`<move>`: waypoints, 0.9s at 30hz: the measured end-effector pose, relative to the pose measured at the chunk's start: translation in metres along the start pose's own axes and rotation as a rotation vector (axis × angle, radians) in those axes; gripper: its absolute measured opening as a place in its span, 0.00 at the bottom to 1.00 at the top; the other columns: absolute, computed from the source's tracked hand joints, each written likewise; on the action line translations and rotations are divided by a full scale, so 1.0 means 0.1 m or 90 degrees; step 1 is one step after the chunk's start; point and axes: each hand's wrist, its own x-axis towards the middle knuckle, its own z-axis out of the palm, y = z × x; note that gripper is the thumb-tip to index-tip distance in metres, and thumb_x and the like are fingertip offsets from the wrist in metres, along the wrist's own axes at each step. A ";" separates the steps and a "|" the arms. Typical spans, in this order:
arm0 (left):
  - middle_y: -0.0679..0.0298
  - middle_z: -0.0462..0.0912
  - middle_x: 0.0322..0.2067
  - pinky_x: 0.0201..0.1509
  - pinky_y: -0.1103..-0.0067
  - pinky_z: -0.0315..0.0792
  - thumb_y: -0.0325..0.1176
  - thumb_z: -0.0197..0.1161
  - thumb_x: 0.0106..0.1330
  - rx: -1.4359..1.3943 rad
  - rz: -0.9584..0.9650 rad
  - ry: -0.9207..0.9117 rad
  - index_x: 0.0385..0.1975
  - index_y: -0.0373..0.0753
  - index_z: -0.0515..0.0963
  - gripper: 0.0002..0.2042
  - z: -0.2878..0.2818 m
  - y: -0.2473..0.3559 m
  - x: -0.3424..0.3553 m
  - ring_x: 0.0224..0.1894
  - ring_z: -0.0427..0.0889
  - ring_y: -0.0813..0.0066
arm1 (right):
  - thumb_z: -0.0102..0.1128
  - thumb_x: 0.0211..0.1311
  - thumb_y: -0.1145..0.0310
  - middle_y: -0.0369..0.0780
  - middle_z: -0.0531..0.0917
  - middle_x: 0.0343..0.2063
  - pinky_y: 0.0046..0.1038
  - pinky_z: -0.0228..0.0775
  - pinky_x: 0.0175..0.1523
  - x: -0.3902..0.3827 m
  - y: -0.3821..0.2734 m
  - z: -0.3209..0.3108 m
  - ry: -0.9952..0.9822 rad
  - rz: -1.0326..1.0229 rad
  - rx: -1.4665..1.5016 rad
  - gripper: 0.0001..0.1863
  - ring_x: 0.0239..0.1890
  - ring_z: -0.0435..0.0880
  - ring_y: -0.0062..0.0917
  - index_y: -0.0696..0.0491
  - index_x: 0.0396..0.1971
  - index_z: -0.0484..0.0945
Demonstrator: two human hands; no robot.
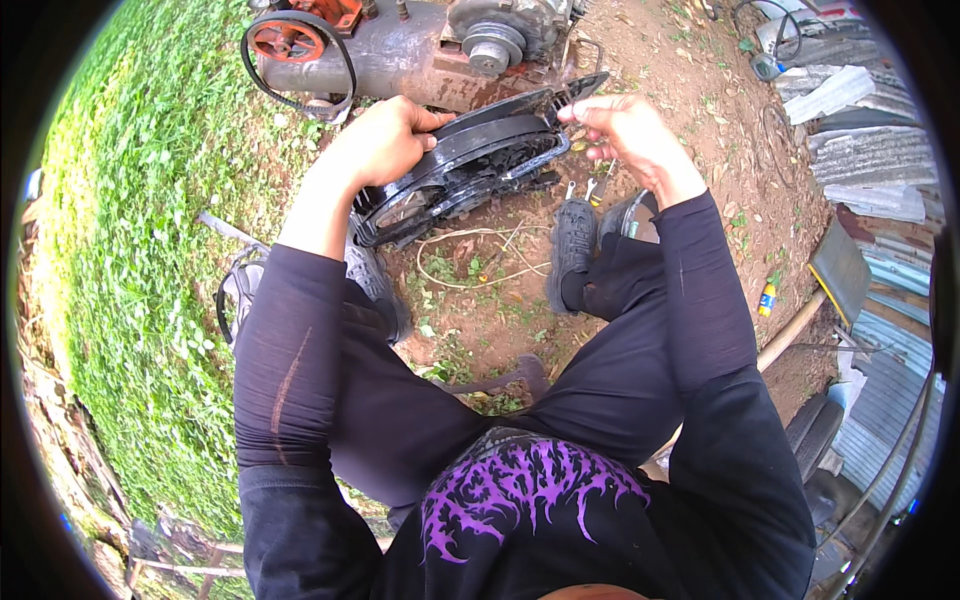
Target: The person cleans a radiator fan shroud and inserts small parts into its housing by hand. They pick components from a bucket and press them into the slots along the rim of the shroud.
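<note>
A black plastic fan shroud (465, 165) with round openings stands tilted on the ground between my feet. My left hand (390, 145) grips its upper left edge, thumb on top and fingers curled over the rim. At the shroud's right end, my right hand (628, 137) has thumb and forefinger pinched together close to the corner. Whatever small thing may be between those fingertips is too small to make out. Beside my right shoe lie wrenches (594, 187), partly hidden by the shoe. A pale loop of cord (475, 283) rests on the dirt below the shroud.
Beyond the shroud lies an air compressor with a rusty tank (400, 55), a motor pulley (495, 48) and a loose drive belt (352, 75). Grass (150, 250) covers the left. At right are a yellow bottle (767, 299), a shovel (838, 272) and corrugated sheets (870, 160).
</note>
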 end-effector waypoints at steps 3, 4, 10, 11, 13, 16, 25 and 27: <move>0.49 0.88 0.46 0.55 0.74 0.76 0.28 0.63 0.67 0.023 -0.027 0.000 0.60 0.46 0.81 0.20 -0.04 0.13 -0.04 0.45 0.89 0.66 | 0.62 0.73 0.67 0.34 0.87 0.35 0.19 0.78 0.34 0.16 0.04 -0.06 0.014 -0.055 0.018 0.11 0.30 0.80 0.14 0.56 0.45 0.87; 0.50 0.88 0.46 0.55 0.73 0.76 0.28 0.63 0.67 0.022 -0.024 0.002 0.60 0.47 0.81 0.20 -0.04 0.13 -0.04 0.45 0.89 0.66 | 0.62 0.73 0.67 0.34 0.87 0.35 0.19 0.78 0.34 0.19 0.03 -0.05 0.014 -0.060 -0.005 0.11 0.31 0.82 0.14 0.57 0.45 0.87; 0.50 0.88 0.46 0.56 0.73 0.76 0.28 0.63 0.67 0.013 -0.002 0.004 0.60 0.46 0.81 0.20 0.00 0.02 -0.01 0.46 0.89 0.66 | 0.63 0.71 0.67 0.35 0.90 0.35 0.18 0.75 0.32 0.24 0.02 -0.10 0.007 -0.122 -0.093 0.09 0.35 0.88 0.15 0.56 0.43 0.86; 0.50 0.88 0.46 0.56 0.73 0.76 0.27 0.63 0.67 0.011 0.000 0.004 0.60 0.46 0.81 0.20 0.00 0.01 -0.01 0.46 0.89 0.66 | 0.63 0.71 0.67 0.35 0.90 0.35 0.19 0.75 0.32 0.24 0.01 -0.11 -0.004 -0.122 -0.120 0.09 0.35 0.88 0.15 0.56 0.44 0.86; 0.50 0.88 0.46 0.55 0.74 0.76 0.27 0.63 0.67 0.011 0.005 0.004 0.60 0.45 0.81 0.20 0.00 0.03 -0.02 0.45 0.89 0.67 | 0.63 0.72 0.67 0.36 0.90 0.35 0.20 0.75 0.33 0.25 0.02 -0.14 -0.012 -0.113 -0.150 0.09 0.35 0.89 0.16 0.55 0.45 0.85; 0.49 0.88 0.46 0.56 0.71 0.77 0.28 0.63 0.67 0.003 0.006 0.005 0.59 0.46 0.82 0.20 -0.01 0.06 -0.03 0.45 0.88 0.62 | 0.61 0.73 0.67 0.36 0.90 0.35 0.21 0.76 0.34 0.27 0.04 -0.13 -0.012 -0.093 -0.153 0.10 0.35 0.89 0.17 0.55 0.47 0.84; 0.48 0.89 0.45 0.55 0.73 0.76 0.25 0.62 0.67 -0.017 0.008 0.001 0.60 0.44 0.81 0.21 0.03 0.00 0.01 0.43 0.88 0.68 | 0.62 0.73 0.68 0.47 0.87 0.43 0.23 0.84 0.46 0.21 -0.04 -0.21 -0.135 -0.096 0.114 0.15 0.42 0.90 0.27 0.63 0.51 0.81; 0.48 0.88 0.45 0.55 0.73 0.76 0.25 0.62 0.67 -0.012 0.017 0.002 0.60 0.44 0.81 0.21 0.02 0.01 0.00 0.43 0.88 0.67 | 0.63 0.72 0.69 0.48 0.87 0.42 0.26 0.85 0.50 0.18 -0.07 -0.22 -0.154 -0.086 0.159 0.17 0.43 0.91 0.29 0.66 0.52 0.80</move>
